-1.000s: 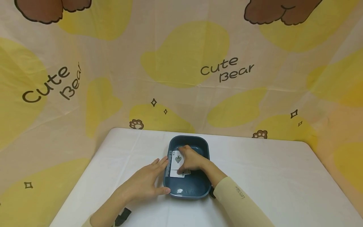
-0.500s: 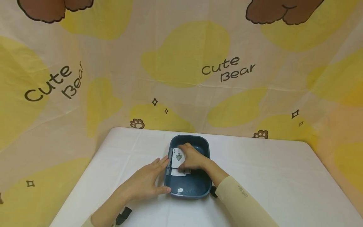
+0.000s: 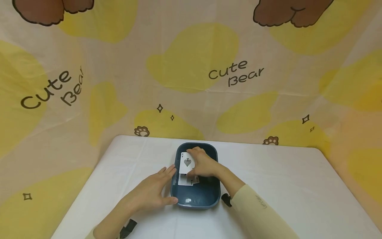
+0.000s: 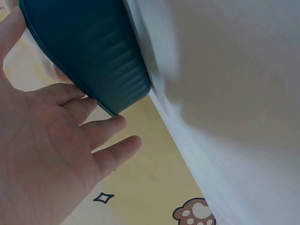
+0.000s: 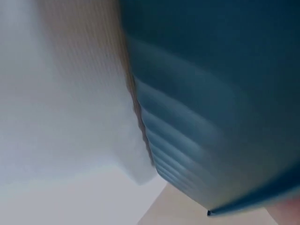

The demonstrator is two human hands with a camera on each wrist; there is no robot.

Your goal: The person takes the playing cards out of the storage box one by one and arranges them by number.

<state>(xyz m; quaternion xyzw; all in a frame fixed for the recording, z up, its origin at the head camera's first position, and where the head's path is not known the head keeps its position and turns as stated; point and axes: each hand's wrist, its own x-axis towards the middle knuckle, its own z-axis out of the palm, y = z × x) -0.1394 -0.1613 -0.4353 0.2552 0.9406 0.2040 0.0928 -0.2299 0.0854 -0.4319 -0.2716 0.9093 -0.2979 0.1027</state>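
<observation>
White rectangular ace-of-spades card (image 3: 185, 162) juts, pinched, from my right grip (image 3: 204, 165) over the dark-blue rounded tray (image 3: 197, 195); my left grip (image 3: 149, 191) spreads against it.

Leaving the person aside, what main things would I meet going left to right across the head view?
Left "Cute Bear" lettering, left paw print, ace of spades, right "Cute Bear" lettering, right paw print.
</observation>
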